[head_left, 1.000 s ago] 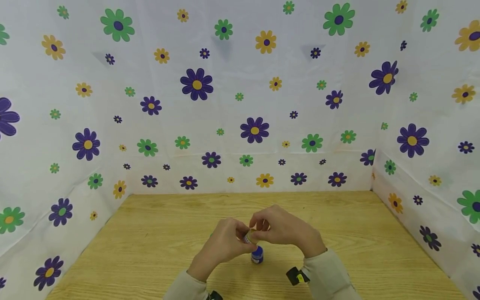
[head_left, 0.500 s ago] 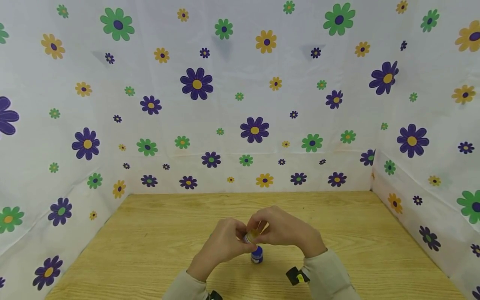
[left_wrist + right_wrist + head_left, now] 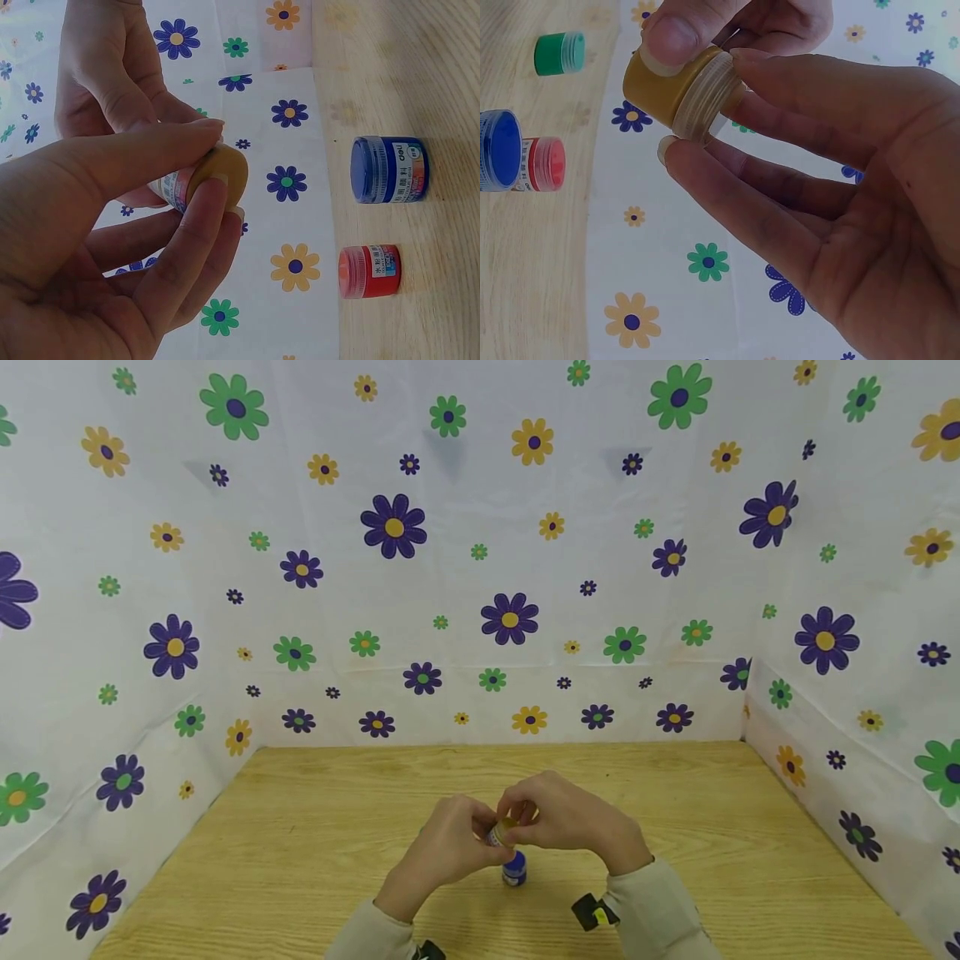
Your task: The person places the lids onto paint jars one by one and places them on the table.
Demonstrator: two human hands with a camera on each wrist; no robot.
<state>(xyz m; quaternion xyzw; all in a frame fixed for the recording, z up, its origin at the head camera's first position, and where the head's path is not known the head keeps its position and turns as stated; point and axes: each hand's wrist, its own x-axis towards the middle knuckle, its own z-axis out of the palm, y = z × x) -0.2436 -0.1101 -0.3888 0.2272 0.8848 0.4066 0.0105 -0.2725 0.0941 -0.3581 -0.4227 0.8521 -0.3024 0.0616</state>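
Note:
Both hands meet on a small yellow paint jar [image 3: 652, 84], tilted in the air above the table. My left hand [image 3: 450, 843] grips its yellow body between thumb and fingers. The right hand [image 3: 570, 814] has its thumb and fingers around the clear ribbed lid [image 3: 706, 94], which sits on the jar. Part of the jar's label shows in the left wrist view. Just below the hands in the head view, a blue paint jar [image 3: 514, 870] stands upright on the table.
A smaller red paint jar [image 3: 371, 271] stands near the blue one, and a green paint jar [image 3: 559, 54] shows in the right wrist view. A white flowered cloth [image 3: 510, 560] walls the wooden table [image 3: 337, 810] at the back and both sides.
My right fingers spread farther left over the jar half a second ago and are now drawn back around its lid. The left hand and the blue jar keep their places.

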